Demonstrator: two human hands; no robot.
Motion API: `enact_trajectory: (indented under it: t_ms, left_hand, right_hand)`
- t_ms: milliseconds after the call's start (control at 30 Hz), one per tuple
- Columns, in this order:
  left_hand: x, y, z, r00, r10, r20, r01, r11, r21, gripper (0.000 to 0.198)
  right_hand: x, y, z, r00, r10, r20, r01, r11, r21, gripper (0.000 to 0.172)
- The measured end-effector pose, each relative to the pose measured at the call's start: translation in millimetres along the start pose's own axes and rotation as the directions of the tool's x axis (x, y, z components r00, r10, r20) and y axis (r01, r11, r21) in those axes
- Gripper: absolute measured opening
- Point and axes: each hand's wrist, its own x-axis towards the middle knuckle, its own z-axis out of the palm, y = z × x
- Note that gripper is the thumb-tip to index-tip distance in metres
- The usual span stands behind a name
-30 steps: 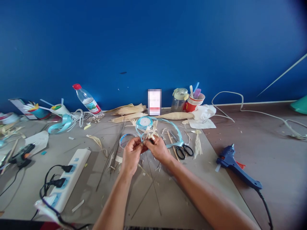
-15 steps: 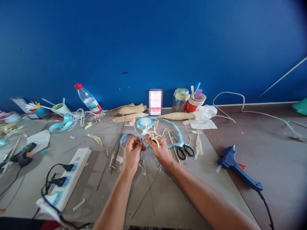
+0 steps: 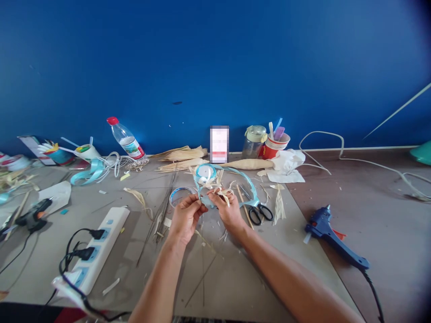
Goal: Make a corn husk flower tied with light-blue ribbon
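In the middle of the table, my left hand (image 3: 187, 215) is closed in a pinch on a light blue ribbon (image 3: 208, 202). My right hand (image 3: 229, 213) is closed around a small bundle of dried corn husk strips (image 3: 225, 195), with the ribbon stretched between the two hands. The fingertips partly hide where husk and ribbon meet. Behind the hands lies a ribbon spool (image 3: 205, 172), and a loop of ribbon curves to the right. Black-handled scissors (image 3: 261, 214) lie just right of my right hand. A patterned tape roll (image 3: 181, 196) rests behind my left hand.
A blue glue gun (image 3: 336, 237) lies at the right and a black one (image 3: 35, 214) at the left. A power strip (image 3: 97, 251) with plugged-in cords sits front left. Along the wall stand a tilted bottle (image 3: 126, 141), a jar (image 3: 253, 142) and red paper cups (image 3: 274, 146).
My hands have moved slightly apart, so more of the light blue ribbon shows between them. The husk bundle in my right hand has shifted a little right.
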Motion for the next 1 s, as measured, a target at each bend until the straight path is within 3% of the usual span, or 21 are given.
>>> enact_trajectory:
  t_ms: [467,800,1000]
  left_hand:
    - [-1.3,2.2,-3.5,0.992,-0.111,0.053,0.116,0.988,-0.103,0.019]
    - [1.3,-1.8,-7.6,0.991,-0.130,0.027,0.130,0.991,-0.007,0.029]
    - [3.4,6.8,-9.0,0.994,-0.112,0.015,0.113,0.981,-0.155,0.023]
  right_hand:
    - [-2.8,-3.5,2.7,0.999,-0.032,0.018,0.032,0.999,-0.012,0.016]
    - [-3.2,-3.3,2.5,1.000,-0.017,0.008,0.017,1.000,-0.015,0.017]
    - [-1.5,-3.4,2.7,1.000,-0.020,0.005,0.020,0.999,-0.028,0.020]
